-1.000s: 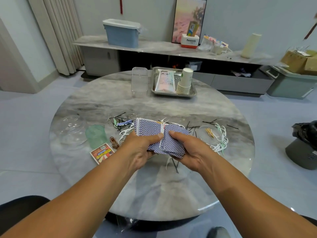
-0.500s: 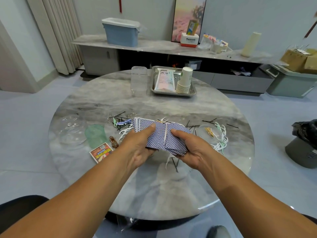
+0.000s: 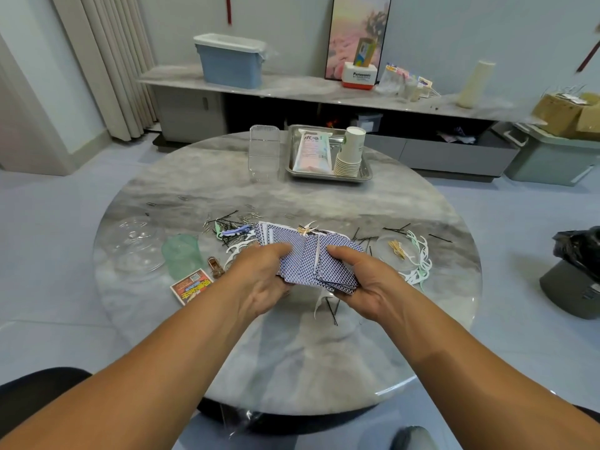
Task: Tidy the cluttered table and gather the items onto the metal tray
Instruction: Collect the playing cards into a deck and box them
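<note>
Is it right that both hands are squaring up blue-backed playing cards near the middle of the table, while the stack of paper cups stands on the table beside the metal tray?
Not quite. In the head view the stack of paper cups stands inside the metal tray, next to a white packet, not on the table beside it. The rest holds: left hand and right hand grip the playing cards.

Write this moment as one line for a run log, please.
step: gathering playing cards | left hand: holds cards | right hand: holds cards | metal tray: pouch, cup stack
</note>
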